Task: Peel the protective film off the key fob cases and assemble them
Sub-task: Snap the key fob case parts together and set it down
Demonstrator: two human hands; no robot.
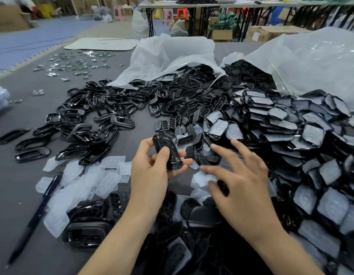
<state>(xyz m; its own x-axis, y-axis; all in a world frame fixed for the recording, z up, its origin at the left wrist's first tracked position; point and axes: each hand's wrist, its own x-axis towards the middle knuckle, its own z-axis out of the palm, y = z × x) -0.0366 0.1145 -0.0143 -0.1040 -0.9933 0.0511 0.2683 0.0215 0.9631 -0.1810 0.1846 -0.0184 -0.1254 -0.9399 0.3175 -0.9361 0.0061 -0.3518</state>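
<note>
The left hand (pixel 150 171) has its grip pinched on a black key fob case (pixel 166 151), thumb on its face, above the middle of the desk (pixel 15 195) toward the near edge. The right hand (pixel 241 185), blurred, has its grip spread just beside it, over loose peeled films (pixel 202 179). Film-covered cases (pixel 311 145) are heaped along the right edge.

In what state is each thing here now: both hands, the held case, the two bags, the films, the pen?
left hand: grips the key fob case
key fob case: held, no film visible
right hand: open, fingers spread, blurred
plastic bags: open, parts spilling out
piled cases at right: film still on
peeled films: loose, off the cases
pen: lying flat
</note>
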